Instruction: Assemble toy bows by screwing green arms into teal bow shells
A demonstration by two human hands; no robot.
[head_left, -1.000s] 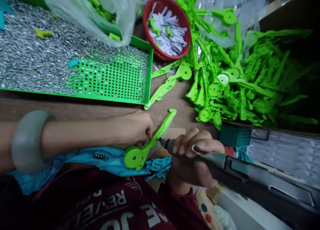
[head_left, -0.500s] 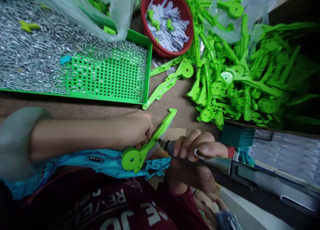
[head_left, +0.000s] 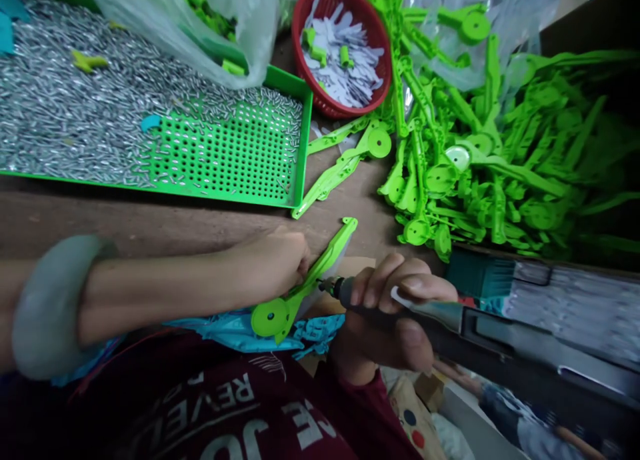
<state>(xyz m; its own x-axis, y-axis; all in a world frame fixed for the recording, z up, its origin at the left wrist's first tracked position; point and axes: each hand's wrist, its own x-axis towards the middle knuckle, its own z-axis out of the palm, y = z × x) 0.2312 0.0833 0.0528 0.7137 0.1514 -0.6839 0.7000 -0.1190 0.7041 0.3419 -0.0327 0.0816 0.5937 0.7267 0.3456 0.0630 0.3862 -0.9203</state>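
My left hand (head_left: 285, 263), closed, grips a long bright green plastic part (head_left: 327, 255) with a round disc at its lower end. Its fingers are mostly hidden behind the hand's back. A black and grey electric screwdriver (head_left: 480, 343) is wrapped in the fingers of my right hand (head_left: 400, 300). Its tip points left at the middle of the green part; whether it touches a screw is too small to tell. Blue plastic pieces (head_left: 230, 332) lie under the green part, close to my body.
A green tray (head_left: 225, 197) of small metal screws stands at the left. Behind are a red basket (head_left: 303, 80) of white pieces and a plastic bag (head_left: 255, 40). Loose green parts (head_left: 345, 167) lie on the brown table (head_left: 150, 217); a large heap (head_left: 450, 173) fills the right.
The view has shifted slightly, so the tray and basket appear farther right. Both hands keep their hold, with the screwdriver tip still at the green part.
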